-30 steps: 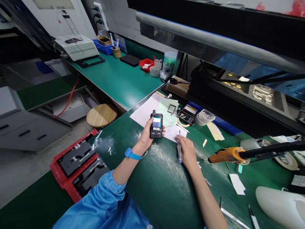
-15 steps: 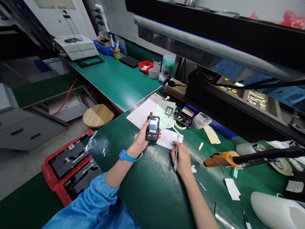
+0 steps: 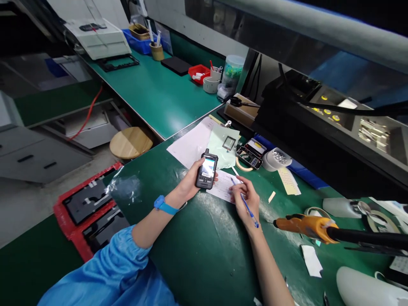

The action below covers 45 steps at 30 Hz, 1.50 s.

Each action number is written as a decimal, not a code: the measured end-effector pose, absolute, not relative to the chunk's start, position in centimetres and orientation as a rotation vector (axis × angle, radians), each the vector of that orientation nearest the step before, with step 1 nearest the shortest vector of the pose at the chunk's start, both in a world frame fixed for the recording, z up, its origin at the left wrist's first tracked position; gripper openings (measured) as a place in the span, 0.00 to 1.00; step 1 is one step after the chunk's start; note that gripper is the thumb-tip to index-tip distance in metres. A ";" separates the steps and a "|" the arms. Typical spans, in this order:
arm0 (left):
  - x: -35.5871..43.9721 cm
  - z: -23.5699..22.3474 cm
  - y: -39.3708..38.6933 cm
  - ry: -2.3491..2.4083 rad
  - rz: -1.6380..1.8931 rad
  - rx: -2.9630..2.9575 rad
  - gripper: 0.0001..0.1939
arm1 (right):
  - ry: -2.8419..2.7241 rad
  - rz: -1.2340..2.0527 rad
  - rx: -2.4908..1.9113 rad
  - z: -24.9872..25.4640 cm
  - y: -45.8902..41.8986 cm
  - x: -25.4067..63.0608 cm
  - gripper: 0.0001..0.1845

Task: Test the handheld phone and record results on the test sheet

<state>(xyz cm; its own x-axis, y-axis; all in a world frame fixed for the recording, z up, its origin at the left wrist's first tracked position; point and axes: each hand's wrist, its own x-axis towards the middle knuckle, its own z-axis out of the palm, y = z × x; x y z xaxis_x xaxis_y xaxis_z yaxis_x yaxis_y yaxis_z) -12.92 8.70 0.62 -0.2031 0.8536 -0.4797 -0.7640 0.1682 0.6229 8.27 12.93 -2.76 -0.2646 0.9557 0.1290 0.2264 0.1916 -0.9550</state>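
Note:
My left hand (image 3: 190,182) is closed round a black handheld radio (image 3: 207,171) with a stubby antenna and a lit screen, its thumb along the left edge. A blue wrist strap circles that forearm. Between the fingers of my right hand (image 3: 246,199) is a blue pen (image 3: 249,209), slanting, with its upper end towards the paper and the other end near my wrist. A small written paper slip (image 3: 219,187) lies under and beside both hands. Behind the radio, a pale green sheet (image 3: 218,148) carries a small square frame (image 3: 229,143).
An orange-handled tool (image 3: 306,226) on a black arm juts in from the right. A white cup of small metal parts (image 3: 276,159) stands beside an opened device (image 3: 249,157). At left are a red tray (image 3: 68,225), crumpled clear plastic (image 3: 126,187) and a wooden stool (image 3: 131,142).
The pen has turned in my right hand, from nearly upright to slanting down to the right. The radio's screen shows a different picture. The camera view has tilted down slightly.

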 end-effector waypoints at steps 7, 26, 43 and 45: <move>-13.4 -0.4 8.8 0.959 1.475 0.098 0.21 | -1.467 1.351 -1.213 -3.4 16.6 5.1 0.30; -13.4 -0.7 8.3 0.965 1.504 0.189 0.22 | -1.479 1.144 -1.295 -4.6 15.9 5.9 0.21; -13.5 -0.6 8.6 0.936 1.505 0.160 0.17 | -1.488 1.100 -1.312 -4.2 15.7 6.1 0.21; -13.4 -0.5 8.6 0.923 1.505 0.170 0.17 | -1.490 1.097 -1.314 -4.1 15.6 6.0 0.22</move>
